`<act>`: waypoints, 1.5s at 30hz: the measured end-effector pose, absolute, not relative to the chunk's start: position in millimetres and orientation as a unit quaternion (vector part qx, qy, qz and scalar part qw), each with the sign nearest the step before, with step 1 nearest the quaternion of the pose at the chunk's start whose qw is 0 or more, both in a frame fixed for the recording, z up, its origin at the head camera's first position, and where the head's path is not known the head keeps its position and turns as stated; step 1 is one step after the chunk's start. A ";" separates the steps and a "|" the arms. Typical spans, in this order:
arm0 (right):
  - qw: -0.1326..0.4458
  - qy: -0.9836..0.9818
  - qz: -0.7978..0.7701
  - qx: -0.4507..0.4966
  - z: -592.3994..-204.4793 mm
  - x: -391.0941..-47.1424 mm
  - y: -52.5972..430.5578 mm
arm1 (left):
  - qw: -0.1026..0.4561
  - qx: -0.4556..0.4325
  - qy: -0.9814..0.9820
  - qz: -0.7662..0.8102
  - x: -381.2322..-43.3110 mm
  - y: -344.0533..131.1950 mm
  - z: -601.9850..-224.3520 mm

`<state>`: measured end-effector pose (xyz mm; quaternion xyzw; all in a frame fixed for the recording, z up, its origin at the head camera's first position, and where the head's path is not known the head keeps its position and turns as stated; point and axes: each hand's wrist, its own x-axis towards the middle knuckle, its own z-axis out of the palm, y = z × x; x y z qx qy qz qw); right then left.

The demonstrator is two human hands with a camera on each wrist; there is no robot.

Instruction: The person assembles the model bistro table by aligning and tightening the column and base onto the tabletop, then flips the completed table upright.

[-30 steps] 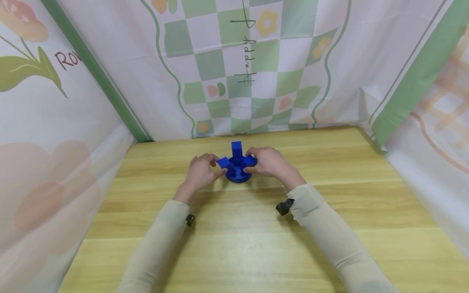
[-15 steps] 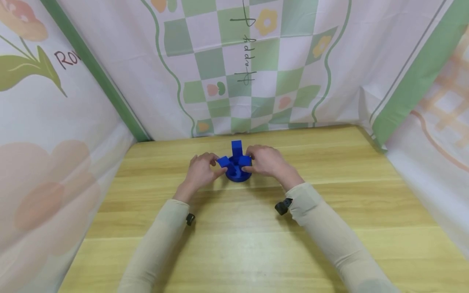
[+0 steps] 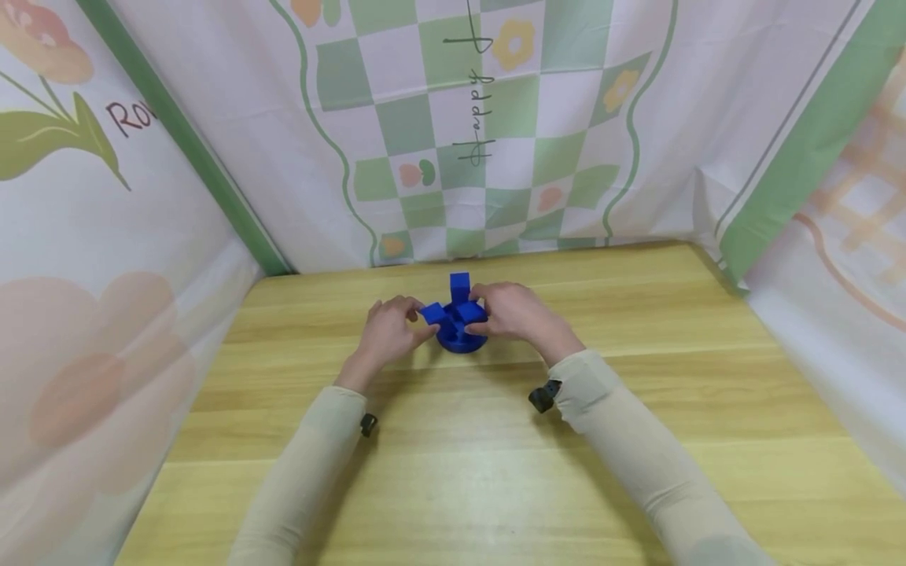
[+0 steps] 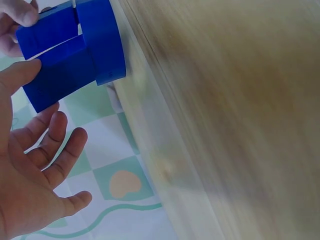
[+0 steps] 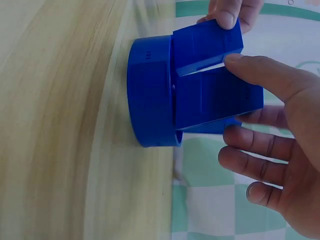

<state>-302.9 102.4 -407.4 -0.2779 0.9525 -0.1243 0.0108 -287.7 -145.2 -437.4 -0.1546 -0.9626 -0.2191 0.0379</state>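
Observation:
A round blue base (image 3: 462, 346) sits on the table toward its far side, with three blue blocks standing up from it. My left hand (image 3: 388, 334) pinches the left block (image 4: 60, 75) between thumb and fingers; its remaining fingers spread loosely. On the other side, my right hand (image 3: 520, 313) pinches the right block (image 5: 220, 97) near its top end. Nobody touches the back block (image 3: 460, 288), which stands upright behind the other two. In the right wrist view a narrow gap shows between the two held blocks. The inside of the base is partly hidden.
The wooden table (image 3: 453, 472) stretches toward the front. A patterned cloth (image 3: 510, 157) hangs right behind its far edge, and more cloth flanks both sides. Black wrist cameras (image 3: 543, 397) sit at the sleeve cuffs.
My right hand has shifted slightly left, bringing the right block inward, closer to the left one. The left hand and its block have hardly moved.

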 end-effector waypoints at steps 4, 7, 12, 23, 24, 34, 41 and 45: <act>0.000 0.950 -0.131 -0.283 -407.1 -304.9 99.6 | 0.044 -0.155 -0.964 -0.212 -287.6 -144.7 -437.0; -0.013 0.943 -0.144 -0.300 -408.6 -306.0 98.8 | 0.044 -0.154 -0.964 -0.211 -287.5 -144.7 -437.2; -0.039 0.949 -0.110 -0.291 -411.3 -307.1 98.0 | 0.042 -0.155 -0.964 -0.212 -287.7 -144.6 -438.4; -0.005 0.961 -0.078 -0.266 -406.3 -307.7 102.5 | 0.044 -0.156 -0.965 -0.207 -288.7 -144.3 -439.9; -0.005 0.964 -0.083 -0.253 -406.1 -307.7 102.8 | 0.044 -0.156 -0.965 -0.206 -288.6 -144.3 -439.9; -0.007 0.958 -0.127 -0.255 -406.2 -307.5 102.4 | 0.043 -0.151 -0.965 -0.209 -287.3 -144.3 -438.8; -0.022 0.963 -0.085 -0.253 -407.9 -304.8 106.3 | 0.040 -0.150 -0.965 -0.212 -287.2 -144.5 -439.2; -0.006 0.962 -0.086 -0.259 -406.7 -306.5 110.6 | 0.041 -0.149 -0.965 -0.212 -287.0 -144.5 -438.1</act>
